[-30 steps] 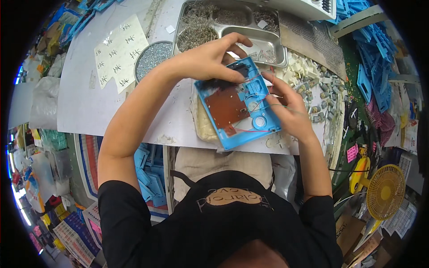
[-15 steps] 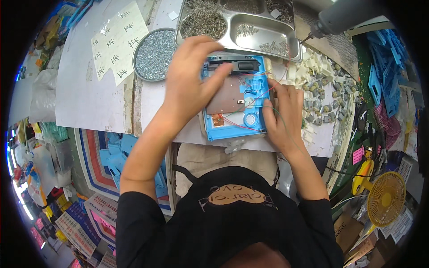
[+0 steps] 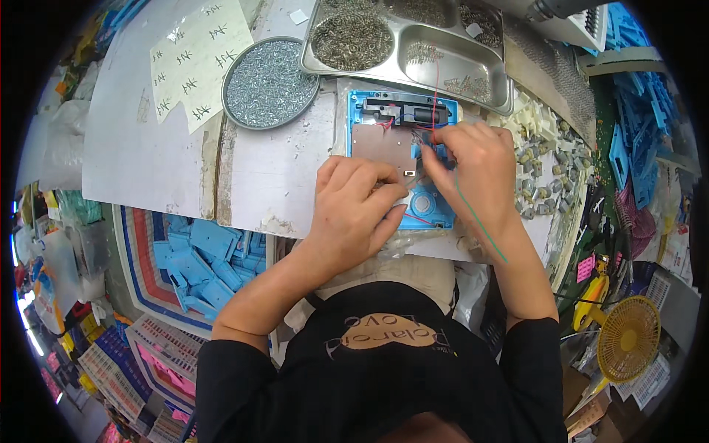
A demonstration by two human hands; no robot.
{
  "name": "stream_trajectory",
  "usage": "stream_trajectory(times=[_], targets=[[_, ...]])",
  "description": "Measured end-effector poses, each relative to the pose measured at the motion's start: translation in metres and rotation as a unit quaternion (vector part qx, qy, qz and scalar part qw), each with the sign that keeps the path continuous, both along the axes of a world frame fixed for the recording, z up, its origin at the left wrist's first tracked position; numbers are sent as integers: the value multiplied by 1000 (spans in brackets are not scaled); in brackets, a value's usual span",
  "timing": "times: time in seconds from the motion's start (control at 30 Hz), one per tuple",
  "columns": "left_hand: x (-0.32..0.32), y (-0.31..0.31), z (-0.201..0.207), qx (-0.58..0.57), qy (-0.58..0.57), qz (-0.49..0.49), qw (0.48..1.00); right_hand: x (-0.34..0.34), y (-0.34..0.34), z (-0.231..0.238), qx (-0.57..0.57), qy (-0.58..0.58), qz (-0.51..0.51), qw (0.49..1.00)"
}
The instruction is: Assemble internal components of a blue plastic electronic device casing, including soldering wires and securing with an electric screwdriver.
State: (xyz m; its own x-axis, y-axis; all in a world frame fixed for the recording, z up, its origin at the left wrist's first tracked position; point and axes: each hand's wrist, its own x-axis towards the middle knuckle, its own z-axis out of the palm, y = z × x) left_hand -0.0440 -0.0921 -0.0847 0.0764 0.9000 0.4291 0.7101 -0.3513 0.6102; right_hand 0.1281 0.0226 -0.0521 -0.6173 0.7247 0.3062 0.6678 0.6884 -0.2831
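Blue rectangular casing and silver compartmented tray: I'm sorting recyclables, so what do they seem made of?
Blue rectangular casing: probably satin plastic, given its even colour and thin walls. Silver compartmented tray: likely smooth metal, perhaps steel, given its bright reflections.

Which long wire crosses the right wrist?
The green wire: it slants from the right hand down over the wrist, whereas the long red wire runs upward toward the tray.

A white worktable (image 3: 269, 170) spans the far middle, a worn brown seam (image 3: 216, 177) running through it from near to far; green floor (image 3: 603, 100) shows to its right; a yellow fan (image 3: 629, 340) stands at the near right; crowded clutter and clear plastic bags (image 3: 63, 166) line the left, where bright white lights (image 3: 28, 299) glare at the edge.
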Motion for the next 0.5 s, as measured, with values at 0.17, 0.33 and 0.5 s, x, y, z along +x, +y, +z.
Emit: stream_trajectory(times=[0.17,0.33,0.5], targets=[[1,0,-4,2,-16,8,1000,-3,3,3,26,-42,40,998],[0,-1,-9,16,-35,5,999,-1,1,-5,23,1,49,999],[-1,-1,-9,17,-47,-1,999,3,6,-16,34,27,65,997]])
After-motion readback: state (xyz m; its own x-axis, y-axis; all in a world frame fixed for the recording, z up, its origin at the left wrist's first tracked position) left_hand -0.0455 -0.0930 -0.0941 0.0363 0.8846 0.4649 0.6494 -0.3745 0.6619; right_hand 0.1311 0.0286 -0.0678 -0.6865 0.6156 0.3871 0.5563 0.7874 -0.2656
